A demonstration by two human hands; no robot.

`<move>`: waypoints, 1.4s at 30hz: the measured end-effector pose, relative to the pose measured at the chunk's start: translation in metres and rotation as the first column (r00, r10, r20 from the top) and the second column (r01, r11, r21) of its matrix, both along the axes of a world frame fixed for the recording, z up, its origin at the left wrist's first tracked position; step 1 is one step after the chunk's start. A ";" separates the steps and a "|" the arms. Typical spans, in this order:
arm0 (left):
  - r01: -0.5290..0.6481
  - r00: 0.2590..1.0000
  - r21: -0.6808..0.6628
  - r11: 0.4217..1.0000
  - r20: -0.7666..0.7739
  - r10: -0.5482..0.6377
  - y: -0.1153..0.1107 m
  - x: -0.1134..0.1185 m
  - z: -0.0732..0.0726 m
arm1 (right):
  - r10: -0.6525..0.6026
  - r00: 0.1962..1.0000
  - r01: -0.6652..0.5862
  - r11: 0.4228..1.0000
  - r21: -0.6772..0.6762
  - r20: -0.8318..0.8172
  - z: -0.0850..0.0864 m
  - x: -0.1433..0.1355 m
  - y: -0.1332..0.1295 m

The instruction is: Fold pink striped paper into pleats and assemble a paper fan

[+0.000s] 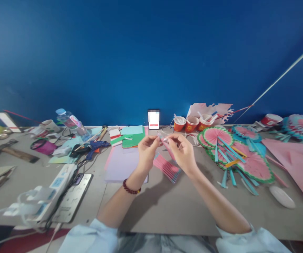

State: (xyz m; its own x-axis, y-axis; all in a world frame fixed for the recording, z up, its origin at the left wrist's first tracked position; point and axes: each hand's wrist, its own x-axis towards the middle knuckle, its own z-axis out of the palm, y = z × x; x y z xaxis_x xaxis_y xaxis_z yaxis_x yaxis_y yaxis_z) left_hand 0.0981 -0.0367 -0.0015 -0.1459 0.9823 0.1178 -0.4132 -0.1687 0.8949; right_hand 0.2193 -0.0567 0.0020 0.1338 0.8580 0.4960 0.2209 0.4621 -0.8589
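Observation:
My left hand and my right hand come close together above the middle of the table, both with fingers pinched. Between them is a narrow folded strip of pink paper, gripped near its upper end. A small whitish bit shows at my right fingertips, too small to name. Just below the hands lies a pleated piece of pink paper with bluish edges. Under my left hand's side is a stack of lilac paper sheets.
Pink and green pleated paper fans with blue strips lie to the right, near a white mouse. Red paper cups stand by the wall beside a lit phone. Left are a glue gun, a bottle, a hammer and a power strip.

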 end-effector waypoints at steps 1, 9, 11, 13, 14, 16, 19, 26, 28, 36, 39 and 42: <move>-0.017 0.999 -0.016 1.000 0.035 0.018 0.002 -0.002 0.001 | 0.012 1.000 -0.012 1.000 0.002 0.016 0.000 0.000 0.000; -0.130 0.969 -0.124 0.984 0.194 0.152 0.034 -0.030 -0.006 | 0.132 0.984 -0.141 0.987 -0.073 -0.122 0.009 0.005 0.000; -0.166 0.954 -0.150 0.975 0.224 0.197 0.042 -0.041 -0.006 | 0.158 0.959 -0.184 0.978 -0.094 -0.233 0.011 0.010 0.003; -0.206 0.948 -0.134 0.969 0.220 0.232 0.047 -0.051 -0.006 | 0.158 0.935 -0.200 0.974 -0.104 -0.317 0.013 0.018 0.008; -0.231 0.943 -0.120 0.966 0.216 0.253 0.050 -0.055 -0.005 | 0.144 0.926 -0.191 0.976 -0.103 -0.349 0.014 0.024 0.011; -0.280 0.932 -0.092 0.956 0.212 0.293 0.052 -0.064 -0.004 | 0.086 0.904 -0.141 0.985 -0.102 -0.418 0.015 0.040 0.017; -0.314 0.927 -0.035 0.949 0.206 0.315 0.055 -0.072 -0.004 | -0.077 0.826 -0.015 0.987 -0.157 -0.559 0.015 0.066 0.030; -0.278 0.955 -0.010 0.961 0.109 0.277 0.056 -0.075 -0.003 | -0.328 0.886 0.294 0.944 -0.151 -0.327 -0.010 0.100 0.063; -0.189 0.979 -0.029 0.981 0.067 0.191 0.056 -0.072 -0.003 | -0.263 0.965 0.260 0.943 -0.209 0.011 -0.022 0.101 0.068; 0.143 0.987 -0.068 0.987 -0.063 -0.147 0.047 -0.054 -0.007 | -0.316 0.725 0.428 0.903 -0.041 0.612 -0.042 0.094 0.068; 0.188 0.976 -0.081 0.979 -0.095 -0.195 0.042 -0.048 -0.005 | -0.184 0.765 0.355 0.920 -0.165 0.617 -0.038 0.087 0.066; 0.218 0.968 -0.084 0.972 -0.107 -0.226 0.040 -0.046 -0.004 | 0.102 0.759 0.180 0.917 -0.357 0.644 -0.037 0.076 0.063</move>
